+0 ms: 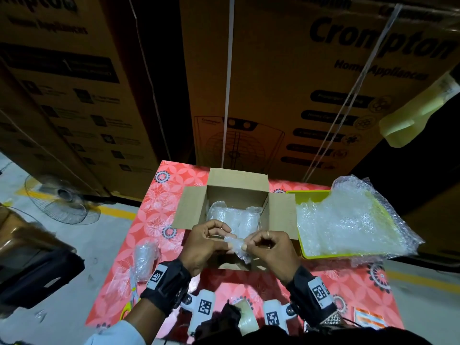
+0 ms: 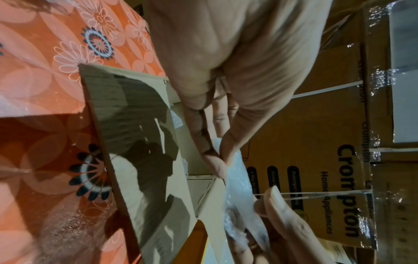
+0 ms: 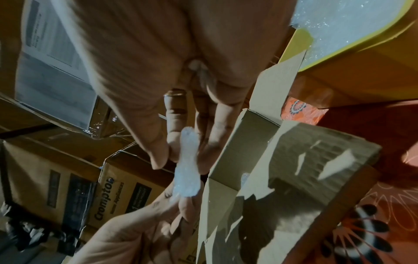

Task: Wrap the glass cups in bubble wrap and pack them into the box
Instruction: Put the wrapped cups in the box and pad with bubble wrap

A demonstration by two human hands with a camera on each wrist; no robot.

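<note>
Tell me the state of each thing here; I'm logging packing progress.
box: open, flaps spread
wrapped cups in the box: bubble-wrapped
wrapped cup on the table: lying outside the box
bubble wrap scrap: pinched between both hands
left hand: pinching the scrap
right hand: pinching the scrap
yellow tray: heaped with bubble wrap

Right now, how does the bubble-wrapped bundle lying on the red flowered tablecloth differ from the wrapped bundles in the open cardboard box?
The bundle on the tablecloth lies alone, left of the cardboard box, unpacked. The bundles in the box sit side by side, already packed. Both are covered in clear bubble wrap.
</note>
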